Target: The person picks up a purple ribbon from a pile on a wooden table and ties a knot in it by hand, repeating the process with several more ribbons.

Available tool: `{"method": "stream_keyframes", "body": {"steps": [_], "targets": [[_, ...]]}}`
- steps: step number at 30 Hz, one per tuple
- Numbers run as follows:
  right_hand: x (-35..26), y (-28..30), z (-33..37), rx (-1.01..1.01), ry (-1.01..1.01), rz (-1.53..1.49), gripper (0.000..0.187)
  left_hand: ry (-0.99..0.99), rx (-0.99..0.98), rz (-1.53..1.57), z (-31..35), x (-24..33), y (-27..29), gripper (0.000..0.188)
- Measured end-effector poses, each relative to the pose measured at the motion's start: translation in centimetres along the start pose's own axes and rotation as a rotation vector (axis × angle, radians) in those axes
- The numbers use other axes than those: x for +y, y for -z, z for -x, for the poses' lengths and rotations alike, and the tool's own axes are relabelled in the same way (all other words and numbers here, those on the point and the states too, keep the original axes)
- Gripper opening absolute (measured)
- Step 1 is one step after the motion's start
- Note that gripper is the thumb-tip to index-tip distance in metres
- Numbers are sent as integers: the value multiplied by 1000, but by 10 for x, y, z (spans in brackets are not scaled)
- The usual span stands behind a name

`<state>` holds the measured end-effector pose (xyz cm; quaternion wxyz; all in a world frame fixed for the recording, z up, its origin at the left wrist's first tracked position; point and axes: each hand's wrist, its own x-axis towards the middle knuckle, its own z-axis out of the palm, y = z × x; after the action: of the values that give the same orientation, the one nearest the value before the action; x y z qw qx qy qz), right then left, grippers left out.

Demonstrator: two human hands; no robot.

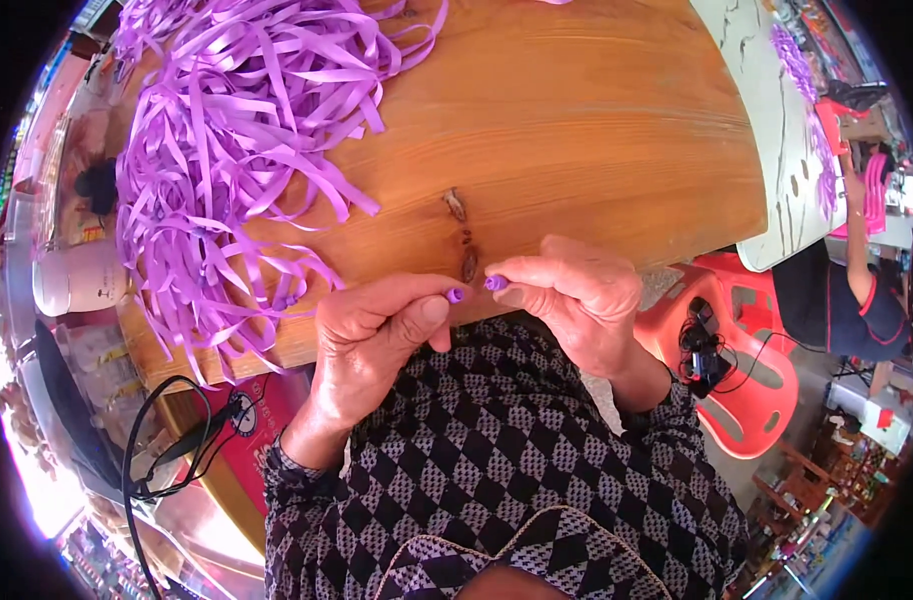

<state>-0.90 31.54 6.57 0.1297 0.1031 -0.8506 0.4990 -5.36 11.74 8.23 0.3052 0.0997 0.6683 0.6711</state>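
Both hands are raised in front of my chest, just over the near edge of the wooden table (577, 130). Between thumb and forefinger my left hand (372, 335) pinches a small purple cylinder-like piece (456, 296). A similar purple piece (496, 283) is pinched in the fingertips of my right hand (582, 300). The two pieces are a short gap apart, their ends turned toward each other. They are too small for me to tell their exact kind. A big tangled heap of purple ribbons (247, 130) lies on the table, left of and beyond my left hand.
An orange plastic chair (742, 405) to the right bears a black device with cables (705, 350). A white marbled table (787, 190) with more purple ribbons adjoins; another person (847, 290) is beside it. Left are a white cup (82, 278) and a black cable (137, 470).
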Motion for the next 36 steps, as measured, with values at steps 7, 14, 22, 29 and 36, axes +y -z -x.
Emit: {"method": "stream_keyframes", "body": {"steps": [7, 14, 22, 29, 36], "targets": [[7, -10, 0, 27, 49, -157, 22, -21, 92, 54, 2, -5, -4, 14], [3, -11, -3, 36, 73, -131, 19, -71, 77, -42, -2, -4, -6, 13], [3, -6, -6, -9, 96, -88, 16, -101, 94, -109, -3, -7, -6, 12], [3, -5, -7, -7, 216, -8, 19, -339, 126, -318, -7, -13, -8, 10], [2, -4, -8, -10, 231, 12, 20, -474, 132, -469, -8, -15, -6, 10]]}}
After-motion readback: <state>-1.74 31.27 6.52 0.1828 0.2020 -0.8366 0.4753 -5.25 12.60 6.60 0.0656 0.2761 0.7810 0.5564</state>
